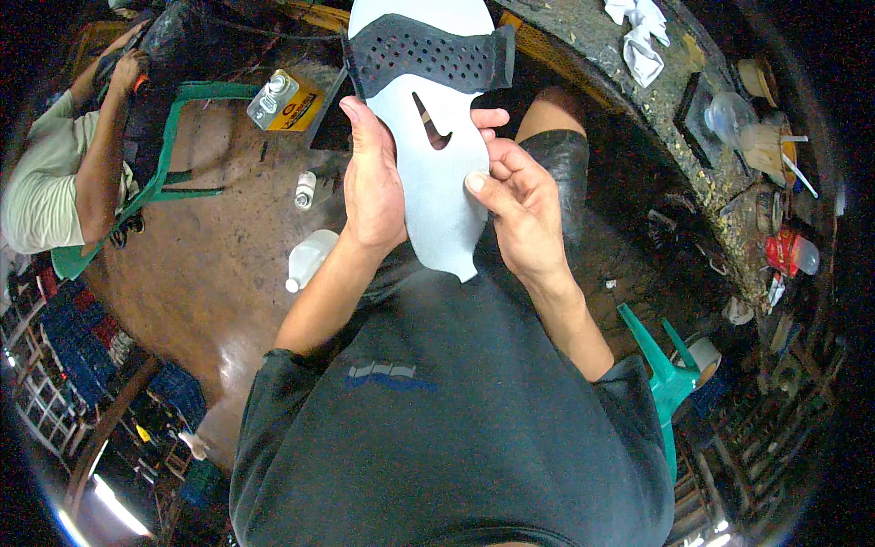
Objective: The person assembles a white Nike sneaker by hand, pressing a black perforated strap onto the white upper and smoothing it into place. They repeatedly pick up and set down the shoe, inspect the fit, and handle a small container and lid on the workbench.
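Note:
In front of my chest is a white, flat, sole-shaped piece (444, 196) with a curved cutout in its middle and a small pointed tip at its near end. Across its far part lies a black perforated strap (424, 56), its ends sticking out on both sides. My left hand (374, 182) supports the white piece along its left edge, thumb pointing up, other fingers hidden behind. On the opposite edge my right hand (521, 196) grips it, with the thumb on the front face and bent fingers at the side.
A co-worker (64, 173) sits at the far left by a green plastic chair (173, 137). On the floor are a yellow-and-silver can (290, 102), a small bottle (305, 190) and a white jug (311, 259). A rough workbench (583, 36) holds white cloth (643, 55) and plastic cups (766, 146).

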`<state>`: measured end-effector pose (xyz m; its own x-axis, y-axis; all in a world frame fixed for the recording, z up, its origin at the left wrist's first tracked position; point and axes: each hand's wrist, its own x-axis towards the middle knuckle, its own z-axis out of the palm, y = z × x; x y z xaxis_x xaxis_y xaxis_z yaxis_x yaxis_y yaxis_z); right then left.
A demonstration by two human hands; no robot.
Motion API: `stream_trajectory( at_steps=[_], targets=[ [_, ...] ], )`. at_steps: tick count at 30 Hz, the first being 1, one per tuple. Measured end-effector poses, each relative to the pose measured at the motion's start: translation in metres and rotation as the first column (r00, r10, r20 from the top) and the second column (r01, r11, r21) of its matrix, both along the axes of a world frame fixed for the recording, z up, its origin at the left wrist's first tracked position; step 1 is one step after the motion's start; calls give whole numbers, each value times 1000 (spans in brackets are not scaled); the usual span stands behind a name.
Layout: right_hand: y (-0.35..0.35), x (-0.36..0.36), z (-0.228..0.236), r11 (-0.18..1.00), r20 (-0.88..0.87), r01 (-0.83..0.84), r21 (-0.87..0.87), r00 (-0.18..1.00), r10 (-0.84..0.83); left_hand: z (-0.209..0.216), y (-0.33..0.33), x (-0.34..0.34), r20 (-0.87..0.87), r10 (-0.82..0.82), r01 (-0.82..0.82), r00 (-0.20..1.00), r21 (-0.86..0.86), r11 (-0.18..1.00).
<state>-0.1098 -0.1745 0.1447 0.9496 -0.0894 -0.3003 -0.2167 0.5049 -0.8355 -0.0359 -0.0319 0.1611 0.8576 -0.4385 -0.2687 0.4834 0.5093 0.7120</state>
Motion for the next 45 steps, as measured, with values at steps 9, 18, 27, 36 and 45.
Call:
stream_trajectory(
  at_steps=[9, 18, 27, 36, 45],
  targets=[
    [-6, 3, 3, 997, -15, -79, -8, 997, 79, -3, 3, 2, -23, -72, 68, 997, -169, 983],
    [-29, 9, 2, 942, -26, 218, -255, 972, -232, 4, 21, 18, -172, -62, -19, 983, -433, 901],
    [-12, -8, 39, 342, 287, 99, -934, 778, 558, -8, 24, 22, -288, -217, -49, 933, -699, 714],
    [23, 0, 10, 427, 387, 174, -887, 784, 486, -30, 28, 19, -299, -212, -3, 930, -584, 812],
    [39, -6, -14, 513, 248, -162, -843, 729, 638, -54, 68, 19, -494, -175, -22, 852, -368, 929]
  ],
)
